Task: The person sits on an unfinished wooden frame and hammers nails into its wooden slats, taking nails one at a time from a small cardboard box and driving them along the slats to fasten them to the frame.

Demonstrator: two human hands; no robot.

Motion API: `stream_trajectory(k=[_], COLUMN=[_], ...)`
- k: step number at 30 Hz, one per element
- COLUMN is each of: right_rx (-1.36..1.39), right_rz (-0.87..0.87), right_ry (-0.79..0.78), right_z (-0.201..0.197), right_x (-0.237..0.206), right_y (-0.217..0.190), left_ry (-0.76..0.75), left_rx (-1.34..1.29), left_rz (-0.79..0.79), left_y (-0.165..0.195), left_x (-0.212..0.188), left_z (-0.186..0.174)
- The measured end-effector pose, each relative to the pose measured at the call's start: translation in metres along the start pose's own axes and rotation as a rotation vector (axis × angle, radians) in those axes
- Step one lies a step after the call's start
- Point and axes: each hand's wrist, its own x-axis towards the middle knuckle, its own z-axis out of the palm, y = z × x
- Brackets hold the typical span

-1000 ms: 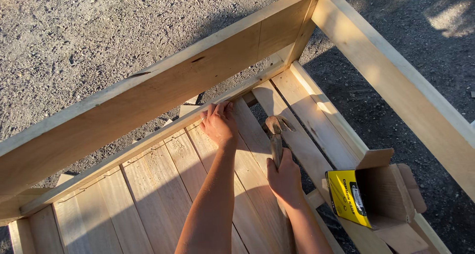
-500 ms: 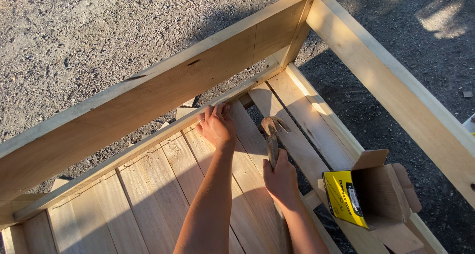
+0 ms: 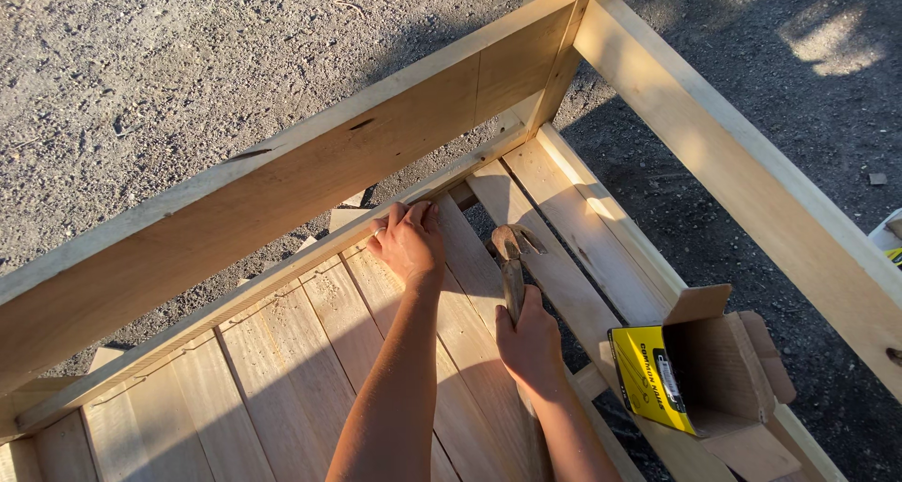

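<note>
Wooden slats, one hammer (image 3: 512, 256), one open box (image 3: 700, 369).
Since a second ago the left hand (image 3: 409, 242) has stayed pressed flat, grasping nothing, on a slat (image 3: 470, 285) at the rail (image 3: 282, 275); the right hand (image 3: 531, 341), clenched on the hammer, barely shifts, head resting beside that slat.

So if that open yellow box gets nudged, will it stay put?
Probably not firmly. The box looks like thin cardboard with flaps open, so likely light and easily crushed. It lies on its side on the slats near the frame's edge, so a push could slide it off.
</note>
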Motion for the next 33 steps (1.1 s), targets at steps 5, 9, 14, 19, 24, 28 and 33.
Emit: stream_trajectory(k=[5,9,14,19,24,28,33], right_rx=[0.057,0.156,0.155,0.193,0.150,-0.047,0.028], right_rz=[0.018,0.027,-0.115,-0.225,-0.420,-0.394,-0.373], right_ry=[0.009,0.019,0.090,0.102,0.076,0.008,0.014], right_z=[-0.001,-0.003,-0.007,-0.010,-0.002,0.011,0.018], right_x=[-0.001,-0.002,0.003,0.018,0.038,0.046,0.046], right_y=[0.002,0.000,-0.018,-0.048,-0.066,-0.067,-0.061], left_ry=[-0.003,-0.030,0.005,-0.011,0.001,0.026,0.011], left_rx=[0.019,0.008,-0.006,-0.008,-0.030,0.026,-0.010], left_rz=[0.011,-0.014,0.006,0.000,-0.005,0.018,0.000], left_y=[0.000,-0.001,-0.002,-0.004,-0.006,-0.007,-0.008], left_x=[0.000,0.000,0.001,0.001,0.002,0.003,0.002], left_z=[0.002,0.002,0.002,0.003,0.006,0.010,0.011])
